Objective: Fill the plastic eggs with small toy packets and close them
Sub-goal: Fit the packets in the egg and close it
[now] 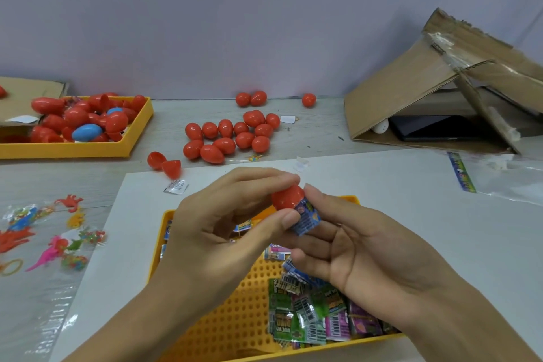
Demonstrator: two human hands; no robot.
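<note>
My left hand (223,214) pinches a red egg half (286,196) between thumb and fingertips, held up over the near yellow tray (205,332). My right hand (349,247) pushes a blue toy packet (305,219) at its open mouth with thumb and forefinger, the other fingers loosely spread. I judge the filling step half done: the packet sticks out, so next it needs folding or pressing fully in, then a matching half, perhaps from the two loose halves (164,163) just beyond. Closed red eggs (232,135) cluster farther back; more packets (311,314) fill the tray below.
</note>
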